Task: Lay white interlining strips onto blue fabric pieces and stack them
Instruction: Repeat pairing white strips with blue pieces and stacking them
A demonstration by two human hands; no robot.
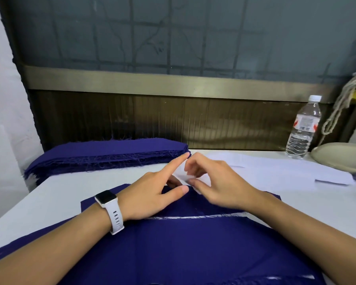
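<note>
Fingers [195, 183] of the right hand [218, 182] pinch a white interlining strip [182, 175] over the far edge of the blue fabric piece [193, 235], mid-tabletop. The left hand [152, 196] has its index and thumb straight, apart. Light and limp, the strip is likely best held by its ends.

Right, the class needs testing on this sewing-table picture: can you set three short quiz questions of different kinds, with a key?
1. True or false: the water bottle stands upright at the far right of the table.
2. Which wrist bears the white smartwatch? A left, B right.
3. What does the right hand pinch in its fingers?
Key: 1 true; 2 A; 3 a white interlining strip.
</note>
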